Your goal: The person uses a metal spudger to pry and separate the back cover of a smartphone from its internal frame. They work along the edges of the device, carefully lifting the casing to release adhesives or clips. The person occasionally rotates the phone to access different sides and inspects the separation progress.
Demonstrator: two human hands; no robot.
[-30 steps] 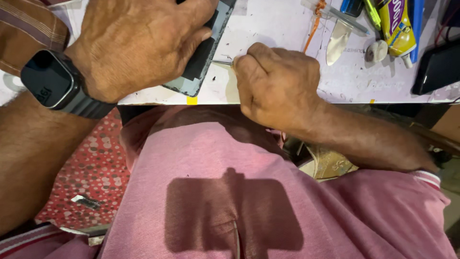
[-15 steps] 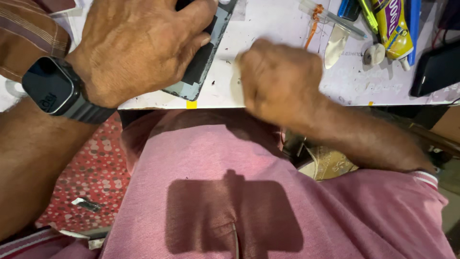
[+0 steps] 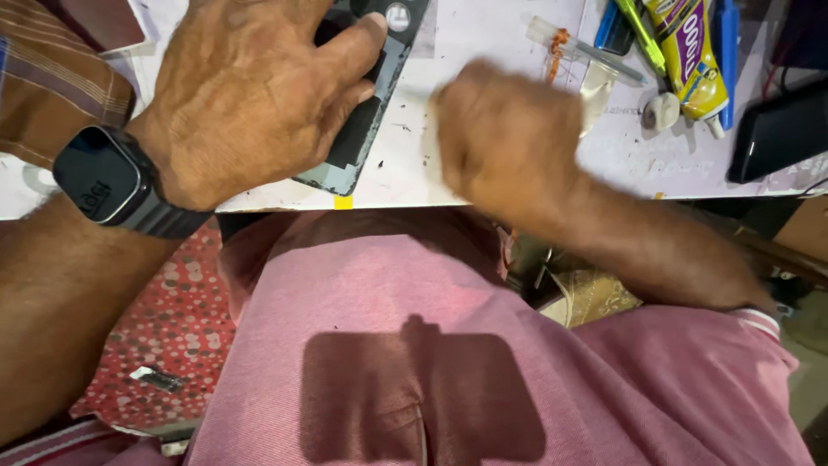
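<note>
Left hand point(image 3: 259, 95) at upper left of frame, wristwatch point(image 3: 108, 181) on its wrist, fingers spread and pressed flat on dark phone panel point(image 3: 362, 138) lying on white worktable point(image 3: 414, 164), right hand point(image 3: 504, 134) at upper centre, blurred, curled into a fist just beside panel, contents cannot tell, glue tube point(image 3: 686, 56) at upper right.

Under your left hand point(image 3: 250, 95) lies a dark panel point(image 3: 362, 129), glossy like glass, scuffed at its grey lower edge. The table top point(image 3: 483, 164) looks like matt white laminate or paper, speckled and stained. Your watch point(image 3: 99, 177) has a glossy face and a matt rubbery band. The glue tube point(image 3: 686, 52) is shiny yellow plastic. Your shirt point(image 3: 414, 328) is matt ribbed pink cloth.
</note>
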